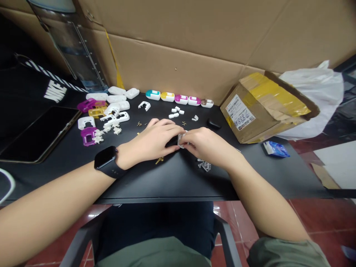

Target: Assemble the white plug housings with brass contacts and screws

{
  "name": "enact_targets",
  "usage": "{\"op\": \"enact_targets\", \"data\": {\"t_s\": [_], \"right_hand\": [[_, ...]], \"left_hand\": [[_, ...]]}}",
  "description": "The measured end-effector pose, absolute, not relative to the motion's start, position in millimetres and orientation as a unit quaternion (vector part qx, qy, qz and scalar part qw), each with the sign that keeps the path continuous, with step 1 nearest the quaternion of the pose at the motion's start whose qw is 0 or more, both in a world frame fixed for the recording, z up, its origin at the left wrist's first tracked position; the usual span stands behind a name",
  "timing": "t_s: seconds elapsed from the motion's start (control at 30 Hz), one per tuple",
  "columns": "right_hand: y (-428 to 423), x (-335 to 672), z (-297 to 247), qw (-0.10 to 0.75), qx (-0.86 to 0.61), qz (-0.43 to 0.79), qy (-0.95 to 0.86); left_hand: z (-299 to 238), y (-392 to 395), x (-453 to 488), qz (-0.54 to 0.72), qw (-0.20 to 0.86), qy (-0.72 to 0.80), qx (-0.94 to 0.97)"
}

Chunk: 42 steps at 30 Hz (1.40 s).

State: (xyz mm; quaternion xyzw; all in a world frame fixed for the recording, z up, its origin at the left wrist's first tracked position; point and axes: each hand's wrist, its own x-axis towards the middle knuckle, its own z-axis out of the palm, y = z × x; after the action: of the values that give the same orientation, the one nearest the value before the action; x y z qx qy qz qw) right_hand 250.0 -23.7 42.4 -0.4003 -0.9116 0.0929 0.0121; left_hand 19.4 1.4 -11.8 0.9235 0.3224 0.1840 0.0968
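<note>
The left hand (154, 138) and right hand (207, 145) are pinching one small clear plastic part (181, 140), fingers closed narrowly on it, above a black table (172, 181). Five white plastic capsule shells (181, 99) are sitting in a row beyond; a brown cardboard box (258, 111) is showing a white label (239, 112) handwritten "8886".

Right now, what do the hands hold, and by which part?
The left hand and right hand hold a small clear plastic piece by its opposite sides; fingers hide the rest.

A small, see-through plastic piece (181, 141), roughly rectangular and partly hidden, is held between the left hand (154, 138) and right hand (207, 145).
</note>
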Motion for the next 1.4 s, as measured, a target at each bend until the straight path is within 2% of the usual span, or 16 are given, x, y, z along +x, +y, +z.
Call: {"op": "enact_targets", "data": {"t_s": [1.4], "right_hand": [[-24.0, 252.0, 42.6, 0.003, -0.395, 0.079, -0.915]], "left_hand": [[-13.0, -1.0, 20.2, 0.186, 0.083, 0.317, 0.926]]}}
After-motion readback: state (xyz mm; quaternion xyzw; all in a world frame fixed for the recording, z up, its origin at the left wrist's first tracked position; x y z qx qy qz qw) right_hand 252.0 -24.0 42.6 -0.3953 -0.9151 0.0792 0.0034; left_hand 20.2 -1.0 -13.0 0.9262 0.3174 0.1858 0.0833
